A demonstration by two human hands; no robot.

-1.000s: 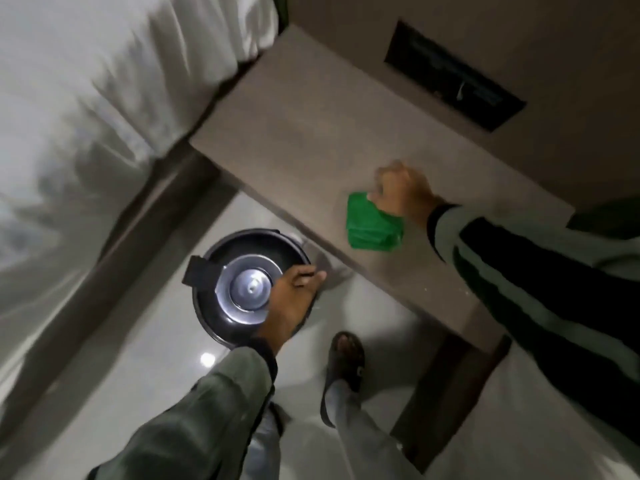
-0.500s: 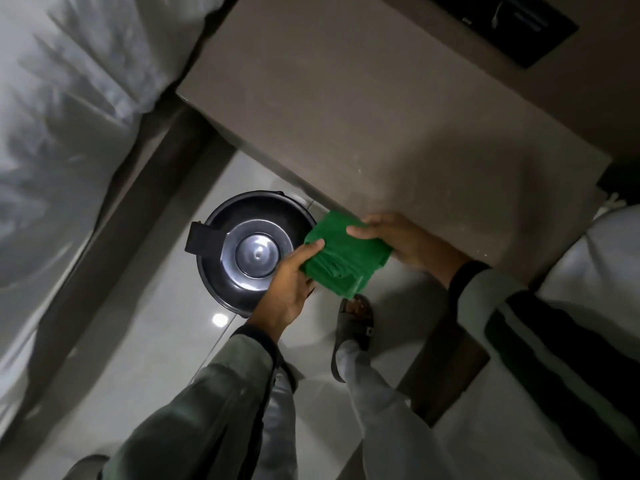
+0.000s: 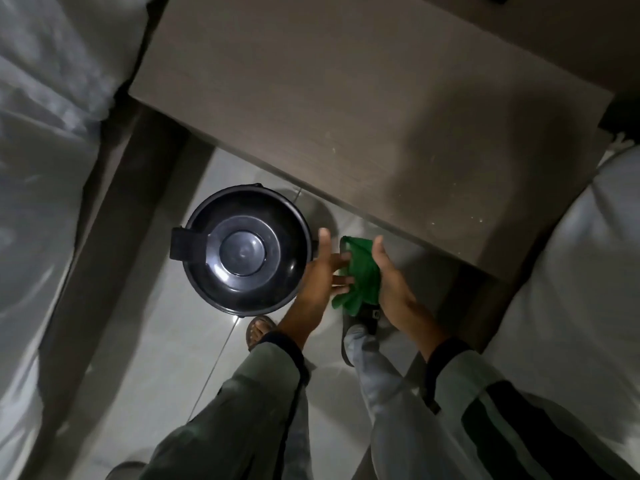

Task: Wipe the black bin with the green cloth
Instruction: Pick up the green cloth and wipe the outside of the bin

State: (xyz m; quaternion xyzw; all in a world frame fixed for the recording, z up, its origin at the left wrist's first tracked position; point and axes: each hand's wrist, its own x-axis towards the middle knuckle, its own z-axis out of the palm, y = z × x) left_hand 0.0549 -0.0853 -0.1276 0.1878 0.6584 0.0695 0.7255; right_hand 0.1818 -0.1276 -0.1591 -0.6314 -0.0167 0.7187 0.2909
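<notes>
Green cloth between both hands, right of black bin.

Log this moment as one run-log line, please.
stage: pre-wipe | green cloth: between left hand and right hand | black bin: on floor, lid closed, untouched

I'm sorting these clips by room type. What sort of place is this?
Probably a bedroom, perhaps a hotel room: white bedding on the left, a wooden bedside table, and a small black bin on the tiled floor.
</notes>
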